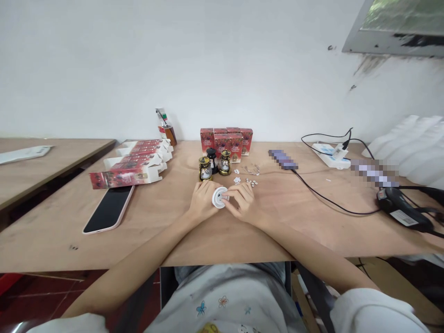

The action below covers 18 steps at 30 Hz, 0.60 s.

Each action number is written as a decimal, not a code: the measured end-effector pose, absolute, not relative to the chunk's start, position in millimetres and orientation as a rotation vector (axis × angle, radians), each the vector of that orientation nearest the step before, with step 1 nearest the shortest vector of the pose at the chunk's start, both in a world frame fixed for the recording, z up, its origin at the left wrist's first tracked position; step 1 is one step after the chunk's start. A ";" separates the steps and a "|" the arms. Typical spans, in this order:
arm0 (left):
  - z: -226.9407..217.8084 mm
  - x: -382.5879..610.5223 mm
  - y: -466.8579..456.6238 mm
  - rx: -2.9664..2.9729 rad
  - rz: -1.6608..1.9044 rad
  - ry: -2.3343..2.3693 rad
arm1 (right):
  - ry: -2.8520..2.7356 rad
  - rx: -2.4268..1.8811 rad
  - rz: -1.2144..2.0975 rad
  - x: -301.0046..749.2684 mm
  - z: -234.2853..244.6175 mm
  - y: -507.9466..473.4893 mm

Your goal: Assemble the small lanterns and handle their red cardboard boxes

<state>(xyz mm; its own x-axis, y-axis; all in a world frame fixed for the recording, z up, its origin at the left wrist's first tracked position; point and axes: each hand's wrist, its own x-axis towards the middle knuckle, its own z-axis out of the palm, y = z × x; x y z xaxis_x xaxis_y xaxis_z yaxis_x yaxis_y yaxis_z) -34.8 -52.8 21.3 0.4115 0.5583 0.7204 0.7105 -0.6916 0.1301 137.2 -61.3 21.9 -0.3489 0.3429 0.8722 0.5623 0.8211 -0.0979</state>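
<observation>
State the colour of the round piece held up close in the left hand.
The round piece is white; the head view shows it.

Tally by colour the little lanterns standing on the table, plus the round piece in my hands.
Gold-and-black lanterns: 2
Black lantern: 1
White round piece: 1
Total: 4
</observation>
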 end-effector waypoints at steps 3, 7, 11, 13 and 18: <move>21.2 -35.5 -53.4 -2.477 -1.149 -1.104 | -1.958 -0.716 -0.260 136.9 22.6 -63.1; 20.3 -36.8 -52.5 -2.493 -1.116 -1.151 | -1.983 -0.712 -0.217 136.9 22.3 -64.0; 20.0 -37.4 -51.4 -2.482 -1.085 -1.180 | -1.987 -0.681 -0.146 136.1 20.7 -63.8; 20.5 -37.5 -51.2 -2.457 -1.076 -1.175 | -1.985 -0.653 -0.103 135.3 20.0 -63.8; 21.0 -37.4 -51.1 -2.412 -1.048 -1.160 | -1.983 -0.610 -0.080 133.6 18.4 -62.8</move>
